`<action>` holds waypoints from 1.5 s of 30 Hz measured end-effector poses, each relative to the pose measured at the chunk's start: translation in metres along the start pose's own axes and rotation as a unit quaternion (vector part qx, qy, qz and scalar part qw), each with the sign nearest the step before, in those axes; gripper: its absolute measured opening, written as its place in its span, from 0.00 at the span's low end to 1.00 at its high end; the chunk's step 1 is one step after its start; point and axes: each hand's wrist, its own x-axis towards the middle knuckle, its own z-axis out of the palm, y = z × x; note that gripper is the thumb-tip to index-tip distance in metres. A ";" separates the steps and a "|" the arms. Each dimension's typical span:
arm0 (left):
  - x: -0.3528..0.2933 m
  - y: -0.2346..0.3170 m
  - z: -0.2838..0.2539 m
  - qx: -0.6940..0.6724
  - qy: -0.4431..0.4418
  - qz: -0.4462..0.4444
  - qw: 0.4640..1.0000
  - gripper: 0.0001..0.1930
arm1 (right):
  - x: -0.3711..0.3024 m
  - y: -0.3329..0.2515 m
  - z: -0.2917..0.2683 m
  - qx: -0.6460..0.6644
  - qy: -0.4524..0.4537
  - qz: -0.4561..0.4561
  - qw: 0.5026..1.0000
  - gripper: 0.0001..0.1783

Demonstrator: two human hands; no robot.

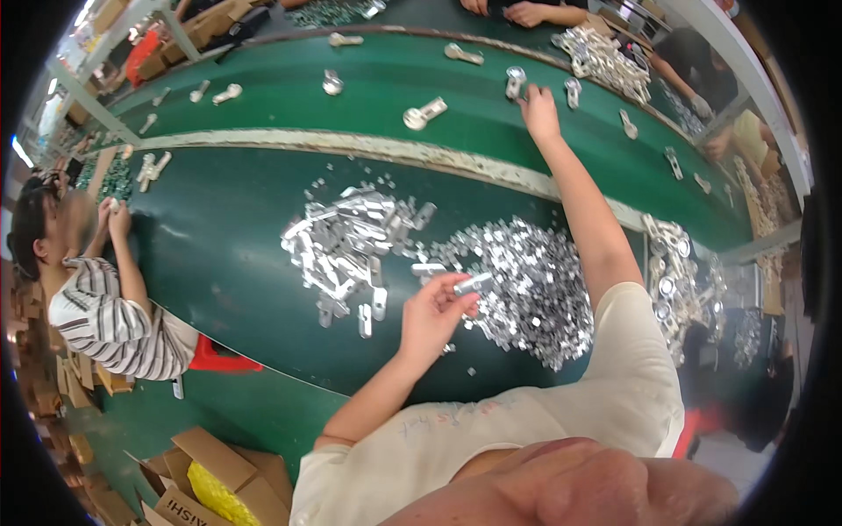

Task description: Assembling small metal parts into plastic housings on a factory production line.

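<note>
Carton lettered; left hand grip pinching metal strip; right hand grip unclear.

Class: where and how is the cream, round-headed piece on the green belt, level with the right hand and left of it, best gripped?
Probably by its narrow, cream handle, from above and the right: it points rightward, toward the right hand, while the round head is wider.

At six o'clock I'm wearing a cream shirt with faint script running across it; between seven and eight, dark lettering is showing on a cardboard box.
</note>
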 end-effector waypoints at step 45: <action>-0.041 0.049 0.036 0.103 -0.069 0.071 0.990 0.15 | -0.211 -0.131 -0.291 0.347 -0.210 -0.106 0.908 0.18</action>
